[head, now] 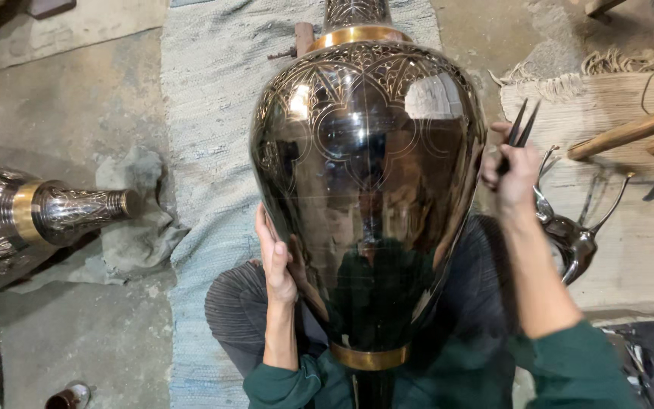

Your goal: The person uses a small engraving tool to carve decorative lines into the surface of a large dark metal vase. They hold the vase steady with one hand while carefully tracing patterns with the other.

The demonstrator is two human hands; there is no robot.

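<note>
Against the lower left flank of a big dark engraved metal vase (369, 189), left hand (275, 261) pressed flat, fingers spread and pointing up. Just off the vase's right shoulder, right hand (512, 174) closed around a pair of thin dark pointed tools (520, 130), tips up. Vase between both hands, propped over the lap on a pale woven rug (213, 98). Second engraved vase (32, 216) lying well off to the left on bare concrete. Shiny curved metal piece (573, 235) just right of the right forearm.

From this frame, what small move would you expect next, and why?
Probably bringing the thin dark pointed tools in the right hand onto the large dark engraved metal vase: the left hand lies flat against its side, and the tool tips hover just off its right edge.
</note>
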